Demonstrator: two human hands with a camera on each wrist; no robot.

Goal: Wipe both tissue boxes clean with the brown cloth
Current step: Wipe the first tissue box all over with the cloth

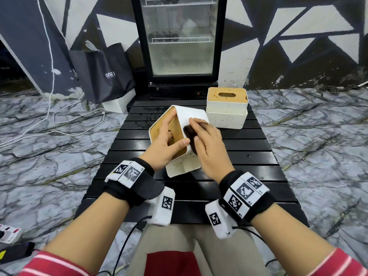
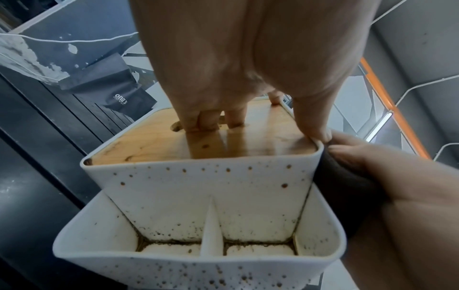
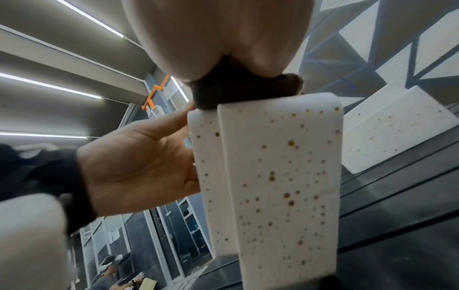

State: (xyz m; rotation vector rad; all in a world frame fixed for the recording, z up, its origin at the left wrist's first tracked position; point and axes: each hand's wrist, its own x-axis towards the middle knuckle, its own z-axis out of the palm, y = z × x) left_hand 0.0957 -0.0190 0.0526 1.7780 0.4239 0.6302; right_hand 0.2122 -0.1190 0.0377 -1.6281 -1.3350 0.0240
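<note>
A white speckled tissue box (image 1: pixel 191 118) with a wooden lid lies tipped on its side on the black slatted table (image 1: pixel 258 160). My left hand (image 1: pixel 167 140) grips it, fingers hooked into the lid's slot (image 2: pixel 206 121) and thumb over the rim. My right hand (image 1: pixel 207 144) presses the bunched brown cloth (image 1: pixel 189 134) against the box's upturned white side (image 3: pixel 278 176), which is dotted with brown spots. The cloth (image 3: pixel 238 90) sits at the edge near the lid. The second tissue box (image 1: pixel 227 108) stands upright behind, to the right.
A glass-door fridge (image 1: pixel 179 40) stands behind the table, with a dark bag (image 1: pixel 103 72) and white cables (image 1: pixel 59 120) on the marble floor at left. A power strip (image 1: pixel 10 233) lies at the lower left. Bare slats lie in front of the held box.
</note>
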